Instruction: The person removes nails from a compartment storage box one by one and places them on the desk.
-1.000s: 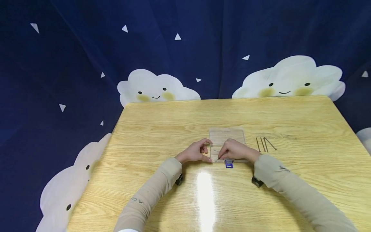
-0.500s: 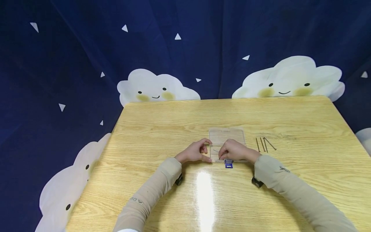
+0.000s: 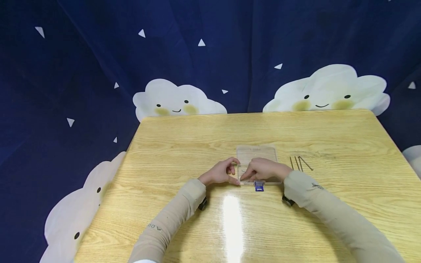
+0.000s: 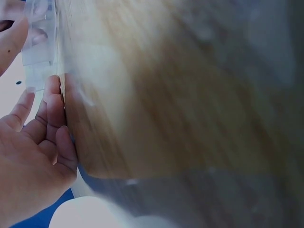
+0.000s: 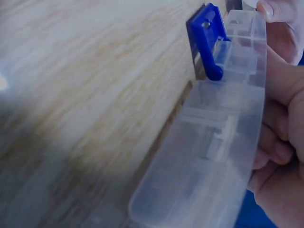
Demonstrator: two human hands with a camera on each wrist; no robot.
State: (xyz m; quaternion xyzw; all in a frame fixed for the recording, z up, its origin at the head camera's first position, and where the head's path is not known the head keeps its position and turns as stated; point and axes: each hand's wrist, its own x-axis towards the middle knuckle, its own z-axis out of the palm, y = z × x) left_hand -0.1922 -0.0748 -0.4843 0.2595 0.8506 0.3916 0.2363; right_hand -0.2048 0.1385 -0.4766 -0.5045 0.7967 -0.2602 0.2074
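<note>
A clear plastic box [image 3: 273,183] lies on the table with its lid [image 3: 256,152] folded back, and a blue latch [image 3: 259,187] hangs at its front. My left hand [image 3: 222,172] holds the left end of the box, thumb at the front corner and index finger at the back. My right hand [image 3: 264,168] reaches over the box, its index finger extended down to the inside of the front-left corner and its other fingers curled. A thin nail-like piece [image 3: 243,171] lies in the left compartment. In the right wrist view the box wall [image 5: 190,161] partly screens the right fingers.
Several dark nails [image 3: 297,163] lie on the wooden table [image 3: 184,146] to the right of the box, near the right sleeve [image 3: 329,204]. A dark blue curtain [image 3: 197,62] with clouds stands behind the table.
My right hand has moved left within the box; its fingers were bunched together over the compartment and the index finger now stretches to the front-left corner. The left hand has stayed put.
</note>
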